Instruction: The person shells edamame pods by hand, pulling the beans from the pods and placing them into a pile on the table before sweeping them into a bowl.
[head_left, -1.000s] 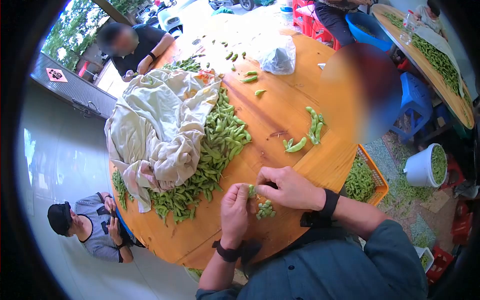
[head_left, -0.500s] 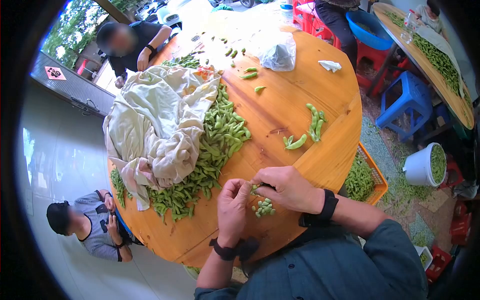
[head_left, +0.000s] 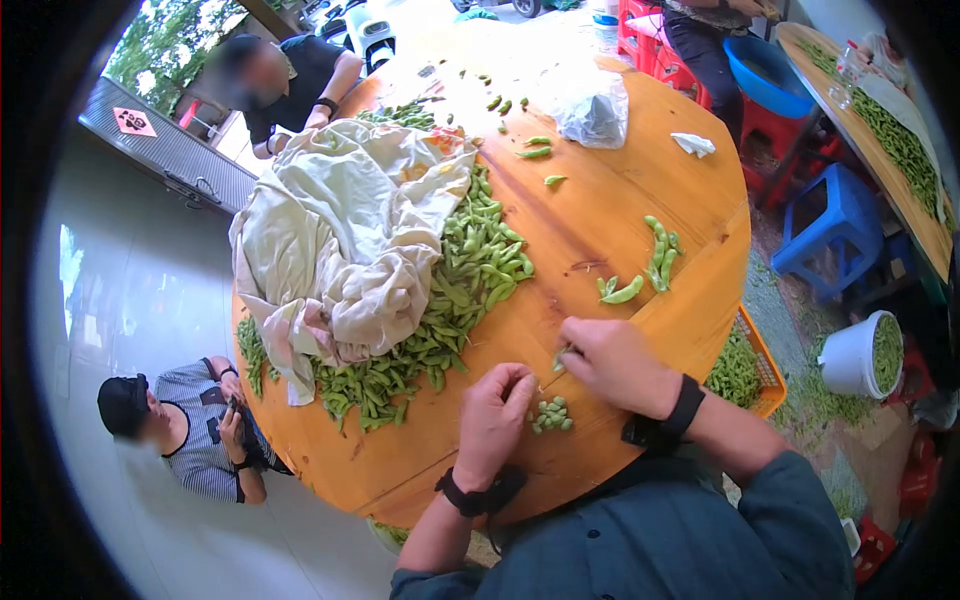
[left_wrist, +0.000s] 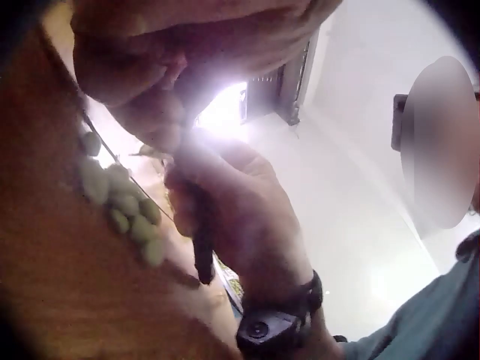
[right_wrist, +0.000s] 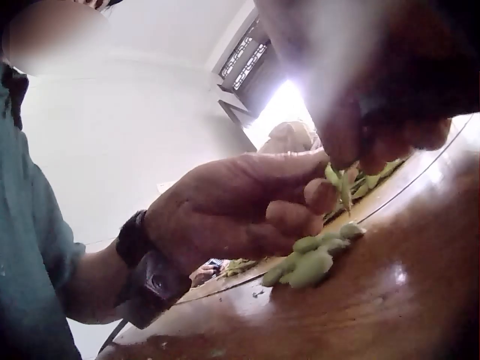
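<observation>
My right hand [head_left: 620, 365] pinches a small green soybean pod [head_left: 561, 357] between thumb and fingers, above the wooden table [head_left: 660, 320]. Just to its left, my left hand [head_left: 495, 415] has its fingertips curled in against the thumb, and no thing shows between them in the head view. Between the hands, on the wood, sits a small heap of shelled green beans [head_left: 552, 414]. The right wrist view shows the pod [right_wrist: 345, 191] hanging close above the beans [right_wrist: 307, 266], with the left hand [right_wrist: 232, 202] beside it.
A large pile of pods [head_left: 470, 270] lies on the table, partly under a pale cloth [head_left: 340, 240]. Several loose pods [head_left: 660, 255] lie farther right, with a plastic bag [head_left: 592, 110] at the back. An orange basket [head_left: 768, 365] of pods stands below the table's right edge.
The hands, together at the pod before, have moved apart, the right one carrying the pod away from the left. The head view has shifted, so the scene sits farther right.
</observation>
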